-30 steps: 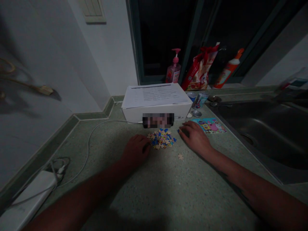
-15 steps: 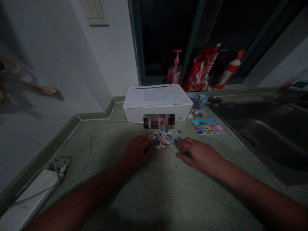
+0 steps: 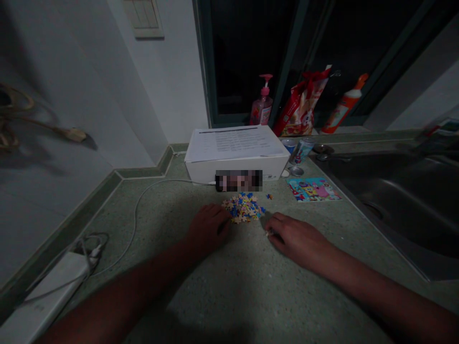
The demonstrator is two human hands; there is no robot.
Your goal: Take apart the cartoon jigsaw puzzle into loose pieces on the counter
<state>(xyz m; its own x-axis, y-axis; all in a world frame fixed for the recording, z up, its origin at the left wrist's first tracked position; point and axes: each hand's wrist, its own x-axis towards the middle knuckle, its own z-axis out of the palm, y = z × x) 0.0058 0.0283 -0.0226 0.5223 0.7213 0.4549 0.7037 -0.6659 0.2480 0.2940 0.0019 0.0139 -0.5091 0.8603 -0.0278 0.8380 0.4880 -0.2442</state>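
Note:
A loose pile of small jigsaw puzzle pieces [image 3: 245, 208] lies on the speckled green counter, some showing blue and yellow print, others a bare tan back. At the pile's left edge rests my left hand [image 3: 211, 225], its fingers curled down and together; whatever is under the fingertips is hidden. Just right of the pile, my right hand [image 3: 292, 234] pinches a jigsaw piece [image 3: 268, 232] between thumb and fingers, low over the counter. One stray piece [image 3: 269, 196] sits apart behind the pile. A colourful cartoon picture sheet [image 3: 315, 189] lies further right.
Behind the pile stands a white box [image 3: 236, 148] with printed paper on top; a blurred-out phone-like device [image 3: 238, 181] leans on it, cabled. A can [image 3: 303, 150] stands beside the box. The sink [image 3: 390, 191] borders the right, a power strip [image 3: 46, 291] the left.
My right hand has closed its fingers on a jigsaw piece and come slightly nearer to me. My left hand has stayed by the pile, with a slight shift. The view has moved a little.

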